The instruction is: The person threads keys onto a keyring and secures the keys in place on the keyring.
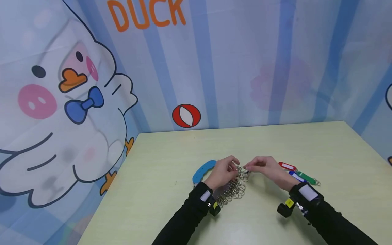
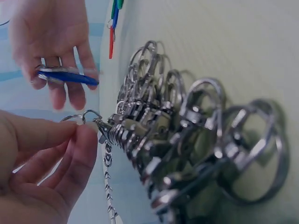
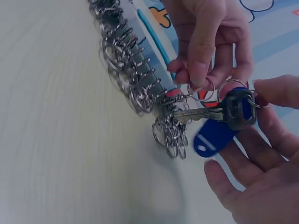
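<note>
My left hand [image 1: 225, 172] pinches a small metal split ring [image 2: 70, 118] between thumb and forefinger. That ring hangs from the end of a long row of metal swivel clasps and rings [image 1: 233, 190], which lies on the table beside a curved blue handle [image 1: 202, 170]. Just right of it, my right hand [image 1: 271, 170] pinches the ring at the head of a metal key [image 3: 201, 114]. A blue key tag [image 3: 215, 137] hangs with the key, over the right hand's fingers. The key's tip points toward the left hand's ring. Whether the two rings touch, I cannot tell.
To the right of my right hand lie a red key tag [image 1: 288, 166], a blue key tag [image 1: 297, 176] and a green key tag [image 1: 307, 178]. The pale wooden table [image 1: 159, 204] ends at a printed cloth backdrop [image 1: 239, 68].
</note>
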